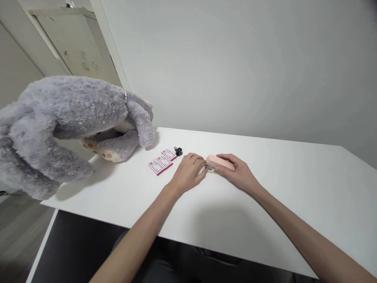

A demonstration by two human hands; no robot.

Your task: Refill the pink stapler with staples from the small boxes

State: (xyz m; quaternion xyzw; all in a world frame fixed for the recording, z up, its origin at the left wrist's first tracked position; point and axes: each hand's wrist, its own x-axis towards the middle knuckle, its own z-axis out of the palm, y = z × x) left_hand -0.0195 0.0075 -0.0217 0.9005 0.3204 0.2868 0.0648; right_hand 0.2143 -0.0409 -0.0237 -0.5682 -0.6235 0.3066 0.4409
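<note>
My right hand (237, 173) is wrapped round a small pink stapler (219, 161) that rests on the white table (265, 196). My left hand (188, 171) sits just left of it, fingers curled and pinched at the stapler's metal front end (209, 167). What the left fingertips hold, if anything, is too small to make out. Three small red-and-white boxes (161, 161) lie in a row to the left of my left hand. A black binder clip (178, 151) lies beside the farthest box.
A big grey plush toy (67, 122) lies over the table's left corner and hangs past its edge. A white wall stands behind the table. The table's front edge runs close to my forearms, with dark floor below.
</note>
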